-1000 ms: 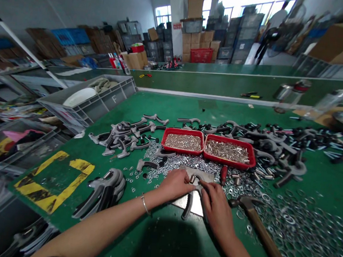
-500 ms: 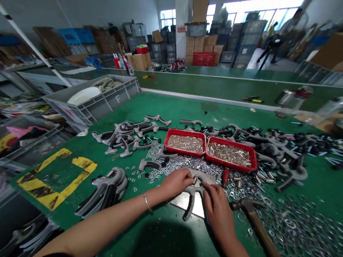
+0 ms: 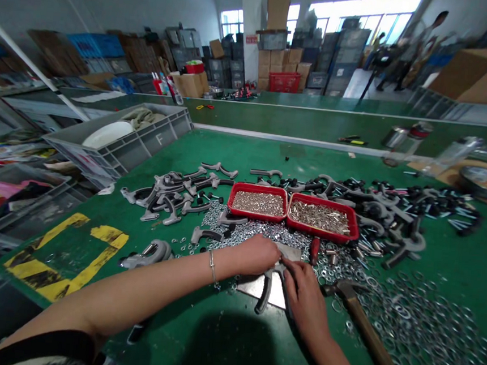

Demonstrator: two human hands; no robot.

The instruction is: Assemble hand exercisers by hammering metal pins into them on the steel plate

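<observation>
A grey handle with a black grip (image 3: 264, 291) lies on a flat metal plate (image 3: 252, 285) in front of me. My right hand (image 3: 305, 293) grips this handle from the right, fingers curled over its upper end. Over the same upper end, from the left, comes my left hand (image 3: 261, 254), closed with the fingertips turned down. Its back hides what it pinches. Just right of my right hand rests a hammer (image 3: 350, 297) with a wooden shaft. Behind the hands stand two red trays, one with tiny metal pieces (image 3: 230, 199), one with pins (image 3: 353, 231).
Loose nuts (image 3: 247, 237) surround the plate's far side, and many metal rings (image 3: 422, 329) spread at the right. More grey handles (image 3: 170, 190) lie heaped at the left. A red screwdriver handle (image 3: 314, 250) is near the trays. A grey crate (image 3: 144, 142) stands back left.
My left hand has rolled over and moved onto the handle's upper end, covering the small metal cylinder seen at its fingertips before. My right hand keeps its hold. The view has shifted slightly.
</observation>
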